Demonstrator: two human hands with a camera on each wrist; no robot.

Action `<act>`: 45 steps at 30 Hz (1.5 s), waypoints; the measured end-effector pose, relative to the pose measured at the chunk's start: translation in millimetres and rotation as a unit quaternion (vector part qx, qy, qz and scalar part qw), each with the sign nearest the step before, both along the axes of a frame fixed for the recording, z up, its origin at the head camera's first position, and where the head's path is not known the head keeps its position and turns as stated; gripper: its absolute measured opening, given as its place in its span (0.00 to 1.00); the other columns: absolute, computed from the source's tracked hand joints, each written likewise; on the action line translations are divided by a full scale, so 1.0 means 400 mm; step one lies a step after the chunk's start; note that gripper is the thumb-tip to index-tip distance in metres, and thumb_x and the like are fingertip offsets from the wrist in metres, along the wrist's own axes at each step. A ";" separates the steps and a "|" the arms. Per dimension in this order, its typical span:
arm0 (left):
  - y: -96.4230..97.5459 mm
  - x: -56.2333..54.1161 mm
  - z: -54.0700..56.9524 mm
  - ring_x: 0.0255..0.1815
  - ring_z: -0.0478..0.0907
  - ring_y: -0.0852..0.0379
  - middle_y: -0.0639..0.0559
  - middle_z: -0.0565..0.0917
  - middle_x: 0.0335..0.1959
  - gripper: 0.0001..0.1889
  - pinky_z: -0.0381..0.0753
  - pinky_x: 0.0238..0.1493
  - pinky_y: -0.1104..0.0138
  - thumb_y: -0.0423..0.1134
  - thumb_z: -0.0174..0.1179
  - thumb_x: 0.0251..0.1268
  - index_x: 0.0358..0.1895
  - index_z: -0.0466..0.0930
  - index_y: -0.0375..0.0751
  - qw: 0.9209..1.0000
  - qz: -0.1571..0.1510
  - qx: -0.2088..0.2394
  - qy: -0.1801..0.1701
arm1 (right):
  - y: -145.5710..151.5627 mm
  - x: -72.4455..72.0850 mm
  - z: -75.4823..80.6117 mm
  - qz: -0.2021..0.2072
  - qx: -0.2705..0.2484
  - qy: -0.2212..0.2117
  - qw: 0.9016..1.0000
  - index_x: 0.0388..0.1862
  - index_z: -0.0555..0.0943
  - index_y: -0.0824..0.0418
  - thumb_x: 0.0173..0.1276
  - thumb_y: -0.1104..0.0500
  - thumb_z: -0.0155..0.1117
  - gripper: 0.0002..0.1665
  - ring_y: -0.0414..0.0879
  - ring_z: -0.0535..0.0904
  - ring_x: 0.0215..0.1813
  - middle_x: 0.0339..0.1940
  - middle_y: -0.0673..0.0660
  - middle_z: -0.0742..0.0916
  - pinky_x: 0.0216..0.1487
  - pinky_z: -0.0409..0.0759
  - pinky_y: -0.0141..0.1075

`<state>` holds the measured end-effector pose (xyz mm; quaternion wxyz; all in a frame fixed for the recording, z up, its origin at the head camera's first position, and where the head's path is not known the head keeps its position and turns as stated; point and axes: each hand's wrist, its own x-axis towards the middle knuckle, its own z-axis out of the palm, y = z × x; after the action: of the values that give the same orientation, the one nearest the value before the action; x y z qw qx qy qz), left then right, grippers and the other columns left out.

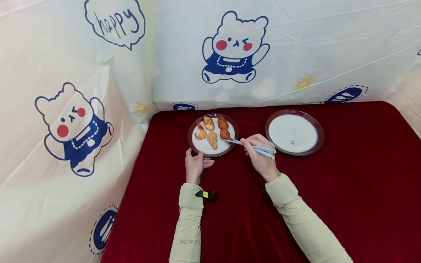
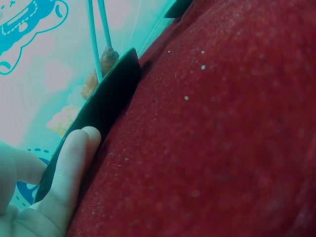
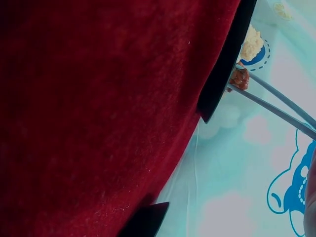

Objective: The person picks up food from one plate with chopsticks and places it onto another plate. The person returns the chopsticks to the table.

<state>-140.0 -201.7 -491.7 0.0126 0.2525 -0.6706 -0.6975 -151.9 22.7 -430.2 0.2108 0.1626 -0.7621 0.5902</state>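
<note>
My left hand (image 1: 194, 166) grips the near rim of a brown-rimmed plate (image 1: 189, 140), thumb at the top edge and fingers (image 2: 74, 158) against the outer side. Pale blue chopsticks (image 1: 260, 147) are held in my right hand (image 1: 261, 157). Their tips are at a dark brown fried piece (image 1: 225, 134) on the plate's right side; in the right wrist view the two sticks straddle this reddish-brown piece (image 3: 240, 78). Beside it lie a drumstick-shaped fried piece (image 1: 212, 140), a shrimp (image 1: 200, 133), a golden piece (image 1: 208, 123) and another brown piece (image 1: 222, 122).
To the right stands a second brown-rimmed plate (image 1: 292, 128) with a few small crumbs (image 1: 292, 142) on it. Dark red cloth (image 1: 230, 219) covers the table. Behind and to the left hangs a pale curtain (image 1: 177, 44) printed with cartoon bears.
</note>
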 end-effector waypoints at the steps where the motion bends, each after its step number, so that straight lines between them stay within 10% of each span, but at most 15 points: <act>1: 0.000 0.000 0.000 0.28 0.87 0.50 0.33 0.84 0.41 0.36 0.90 0.36 0.61 0.41 0.46 0.75 0.78 0.38 0.47 1.000 -0.001 0.000 -0.001 | 0.002 -0.004 -0.008 0.000 0.001 0.006 1.000 0.21 0.85 0.63 0.64 0.63 0.67 0.12 0.45 0.79 0.21 0.23 0.56 0.83 0.23 0.78 0.21; 45: 0.006 -0.004 0.003 0.24 0.86 0.52 0.34 0.85 0.37 0.36 0.90 0.34 0.61 0.38 0.47 0.74 0.78 0.37 0.45 1.000 0.005 0.001 -0.001 | 0.115 0.015 0.082 -0.053 -0.119 0.087 0.988 0.24 0.83 0.80 0.60 0.75 0.64 0.08 0.38 0.78 0.20 0.22 0.67 0.80 0.22 0.78 0.22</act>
<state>-141.5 -199.2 -490.4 0.0147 0.2563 -0.6685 -0.6980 -146.0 68.7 -397.4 0.3252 0.1459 -0.6726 0.6485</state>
